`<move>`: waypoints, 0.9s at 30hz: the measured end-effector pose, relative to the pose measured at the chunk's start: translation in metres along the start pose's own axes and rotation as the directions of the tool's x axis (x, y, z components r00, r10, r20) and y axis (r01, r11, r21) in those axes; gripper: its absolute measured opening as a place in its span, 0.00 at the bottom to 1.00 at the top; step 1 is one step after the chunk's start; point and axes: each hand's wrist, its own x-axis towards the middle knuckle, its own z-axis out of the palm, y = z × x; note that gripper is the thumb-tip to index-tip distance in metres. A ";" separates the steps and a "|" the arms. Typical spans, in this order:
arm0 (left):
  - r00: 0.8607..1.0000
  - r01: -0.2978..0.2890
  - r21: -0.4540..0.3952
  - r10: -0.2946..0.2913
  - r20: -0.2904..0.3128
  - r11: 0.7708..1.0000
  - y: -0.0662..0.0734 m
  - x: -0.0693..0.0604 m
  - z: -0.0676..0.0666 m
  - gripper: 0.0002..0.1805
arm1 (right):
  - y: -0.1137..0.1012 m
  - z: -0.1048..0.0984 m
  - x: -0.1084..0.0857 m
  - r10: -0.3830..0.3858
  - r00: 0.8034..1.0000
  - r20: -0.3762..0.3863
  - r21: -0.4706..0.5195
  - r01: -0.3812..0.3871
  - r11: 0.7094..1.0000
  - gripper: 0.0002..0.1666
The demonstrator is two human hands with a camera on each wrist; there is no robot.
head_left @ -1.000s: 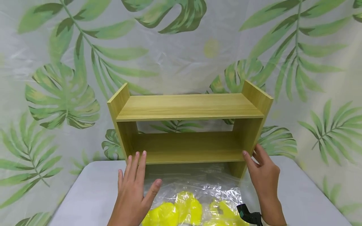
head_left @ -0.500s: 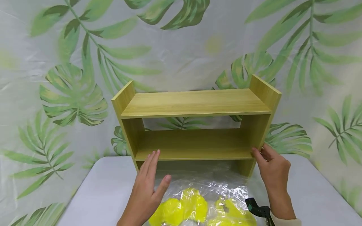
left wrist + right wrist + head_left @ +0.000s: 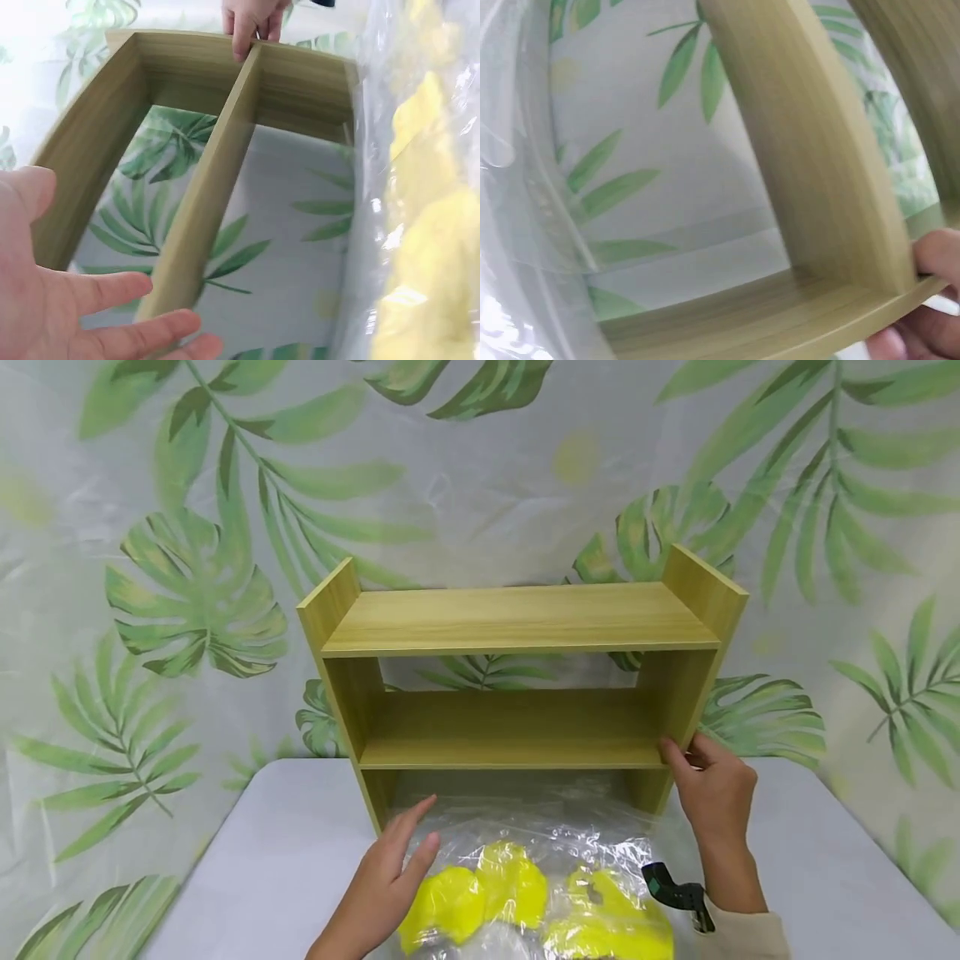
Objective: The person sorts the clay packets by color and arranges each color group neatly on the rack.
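A two-tier wooden shelf [image 3: 517, 620] stands upright at the back of the table. My right hand [image 3: 716, 789] pinches its right side panel at the middle board's height. In the right wrist view the thumb [image 3: 939, 253] lies on the inner side, with fingers curled round the outer side. My left hand [image 3: 382, 881] is held with fingers spread, apart from the shelf's front left and beside a clear plastic bag [image 3: 585, 843]. Yellow rounded pieces [image 3: 513, 885] show through the bag; their kind cannot be told.
The white table [image 3: 247, 860] reaches out on both sides of the shelf. Close behind hangs a leaf-patterned cloth [image 3: 480, 502]. A black strap with a device [image 3: 675, 893] is on my right wrist. The bag lies before the shelf's lower opening.
My left hand has drawn back from the shelf's left front, down and to the right. The right hand keeps its grip on the side panel. The head view has shifted slightly.
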 end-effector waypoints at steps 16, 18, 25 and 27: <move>0.998 0.050 -0.199 -0.055 -0.022 0.979 -0.025 -0.004 -0.015 0.18 | 0.010 0.005 -0.005 0.022 1.000 0.003 0.012 -0.022 1.000 0.11; 0.997 0.064 -0.183 -0.070 -0.024 0.981 -0.028 -0.004 -0.018 0.18 | 0.011 0.005 -0.007 0.033 0.999 0.002 0.016 -0.033 0.999 0.11; 0.988 0.154 -0.031 -0.154 -0.001 0.988 -0.044 -0.003 -0.033 0.20 | 0.012 0.007 -0.009 0.038 0.999 -0.010 0.021 -0.038 0.999 0.11; 0.985 0.170 -0.004 -0.170 0.022 0.985 -0.050 -0.003 -0.036 0.22 | 0.012 0.007 -0.009 0.037 0.999 -0.009 0.017 -0.037 0.999 0.11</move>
